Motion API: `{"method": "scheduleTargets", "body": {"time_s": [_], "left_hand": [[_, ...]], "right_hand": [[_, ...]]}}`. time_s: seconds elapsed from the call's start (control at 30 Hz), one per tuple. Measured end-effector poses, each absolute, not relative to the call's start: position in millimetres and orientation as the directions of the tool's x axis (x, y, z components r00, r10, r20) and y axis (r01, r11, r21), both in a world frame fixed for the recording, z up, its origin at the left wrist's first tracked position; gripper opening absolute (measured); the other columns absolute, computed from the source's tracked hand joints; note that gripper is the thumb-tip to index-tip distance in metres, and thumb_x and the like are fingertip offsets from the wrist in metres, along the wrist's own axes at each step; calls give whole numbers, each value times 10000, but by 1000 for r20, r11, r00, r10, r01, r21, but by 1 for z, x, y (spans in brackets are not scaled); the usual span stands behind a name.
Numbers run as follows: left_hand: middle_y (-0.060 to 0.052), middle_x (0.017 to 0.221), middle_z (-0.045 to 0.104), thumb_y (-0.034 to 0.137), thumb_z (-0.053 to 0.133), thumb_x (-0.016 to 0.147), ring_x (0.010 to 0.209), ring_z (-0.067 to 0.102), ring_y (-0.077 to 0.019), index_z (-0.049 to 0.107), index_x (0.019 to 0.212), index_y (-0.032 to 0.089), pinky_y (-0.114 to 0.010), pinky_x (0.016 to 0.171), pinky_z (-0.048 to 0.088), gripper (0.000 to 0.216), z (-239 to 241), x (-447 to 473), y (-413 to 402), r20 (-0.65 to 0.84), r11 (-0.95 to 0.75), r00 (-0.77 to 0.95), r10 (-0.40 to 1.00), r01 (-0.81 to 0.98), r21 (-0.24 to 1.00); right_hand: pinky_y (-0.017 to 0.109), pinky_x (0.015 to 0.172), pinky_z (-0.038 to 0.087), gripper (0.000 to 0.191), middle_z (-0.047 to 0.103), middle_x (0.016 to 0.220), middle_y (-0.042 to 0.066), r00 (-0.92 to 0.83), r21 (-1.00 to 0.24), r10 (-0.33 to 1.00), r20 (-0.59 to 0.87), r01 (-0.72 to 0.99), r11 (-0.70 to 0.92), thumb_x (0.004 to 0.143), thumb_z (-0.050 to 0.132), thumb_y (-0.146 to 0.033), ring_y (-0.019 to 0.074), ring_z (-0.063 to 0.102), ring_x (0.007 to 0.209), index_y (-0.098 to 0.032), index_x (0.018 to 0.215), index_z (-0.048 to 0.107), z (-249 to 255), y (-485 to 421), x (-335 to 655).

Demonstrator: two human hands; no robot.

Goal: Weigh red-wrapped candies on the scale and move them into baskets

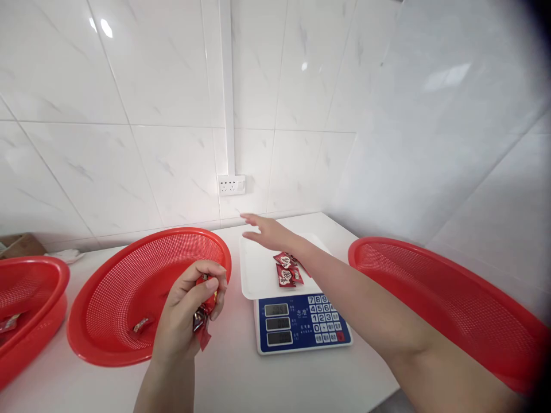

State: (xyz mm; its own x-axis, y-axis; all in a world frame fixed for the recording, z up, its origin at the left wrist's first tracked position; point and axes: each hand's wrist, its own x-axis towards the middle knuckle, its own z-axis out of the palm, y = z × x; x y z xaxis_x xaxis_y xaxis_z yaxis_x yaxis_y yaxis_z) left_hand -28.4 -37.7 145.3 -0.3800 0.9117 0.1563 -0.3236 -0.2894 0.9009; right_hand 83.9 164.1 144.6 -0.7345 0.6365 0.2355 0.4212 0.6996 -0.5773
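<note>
My left hand (189, 312) is closed around several small wrapped candies (206, 304) in red and dark wrappers, at the right rim of the middle red basket (124, 269). Over the back left part of the scale's white pan (253, 281) my right hand (269, 230) stretches out with its fingers apart, holding nothing. Several red candy packets (286, 272) lie on that pan, partly behind my right forearm. The blue panel of the digital scale (297, 321) faces me with its displays and keys. Inside the middle basket lies a small candy (141, 325).
Another red basket (34, 269) with a wrapped candy (9, 323) stands at the left edge. A large red basket (439, 287) is on the right, partly behind my right arm. A wall socket (231, 184) is above the white table (228, 367). A cardboard box (23, 245) sits far left.
</note>
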Motion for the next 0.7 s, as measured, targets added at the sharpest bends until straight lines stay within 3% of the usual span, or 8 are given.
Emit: {"method": "scheduleTargets", "body": {"time_s": [0.13,0.27,0.37,0.53,0.7], "left_hand": [[13,615,539,230,605,695,435,418,-49,608,726,184,-149,367,314,56,141,-32,-36,157,-273,-339,928,-326,905],[6,636,547,262,623,712,460,450,-68,613,758,189,-163,369,337,87,135,-38,-34,196,-275,-259,946,-318,907],[6,644,547,266,621,726,466,452,-70,611,768,192,-167,369,341,85,132,-39,-33,209,-282,-246,946,-312,908],[8,649,550,270,616,737,475,447,-73,610,772,197,-167,369,342,81,132,-38,-33,213,-278,-238,948,-286,917],[9,650,551,266,622,721,469,445,-71,607,762,192,-167,376,343,86,135,-35,-35,199,-272,-254,946,-294,916]], "right_hand": [[464,990,370,613,477,1363,109,-715,-218,679,-169,698,682,767,616,-361,314,398,1270,-261,1347,446,137,153,121],[498,1003,342,855,277,1485,114,-656,-175,655,-375,744,645,647,678,-520,339,157,1375,-260,1399,365,123,154,155],[479,1029,306,823,314,1467,115,-678,-225,648,-346,731,644,655,678,-501,334,217,1355,-245,1385,396,114,157,166],[391,921,409,524,540,1277,97,-692,-263,694,-199,720,642,736,625,-356,293,500,1156,-234,1241,556,106,155,164],[360,866,429,413,601,1210,66,-675,-322,726,-133,722,612,744,608,-224,264,554,1067,-233,1156,602,102,152,161]]}}
